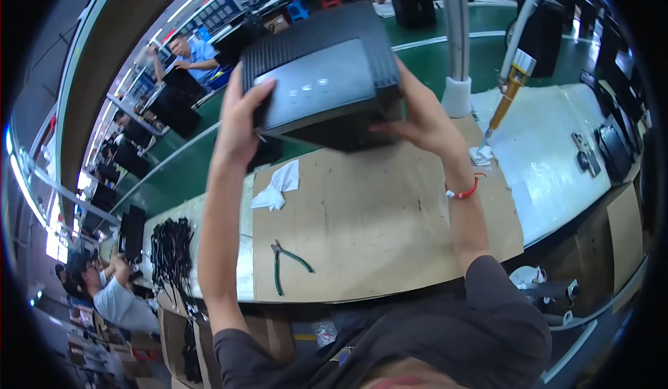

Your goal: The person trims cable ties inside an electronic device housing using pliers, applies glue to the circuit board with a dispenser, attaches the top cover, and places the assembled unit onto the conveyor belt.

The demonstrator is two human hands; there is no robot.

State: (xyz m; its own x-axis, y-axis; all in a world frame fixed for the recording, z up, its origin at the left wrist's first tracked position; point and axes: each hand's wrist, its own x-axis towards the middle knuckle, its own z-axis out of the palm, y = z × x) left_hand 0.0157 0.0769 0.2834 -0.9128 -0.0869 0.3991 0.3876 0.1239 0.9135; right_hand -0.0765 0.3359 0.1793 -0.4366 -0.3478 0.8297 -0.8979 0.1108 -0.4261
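A black box-shaped device [320, 86] with ribbed sides and a smooth, shiny panel is lifted above the far part of the bench. My left hand [240, 121] grips its left side, with the thumb over the edge of the panel. On the opposite side, my right hand [421, 114] has hold of it, the thumb along the lower face. Beneath lies a cardboard sheet [376, 229] covering the bench top. A pair of green-handled cutting pliers [282, 264] rests on the sheet. Further back is a white cloth [280, 186].
A yellow screwdriver-like tool [508, 93] hangs on the right near a metal post [456, 34]. Black parts [614, 149] lie at the far right. Bundled black cables [172, 250] hang over the left edge. Behind runs a green conveyor [438, 62]; co-workers [195, 55] sit at the left.
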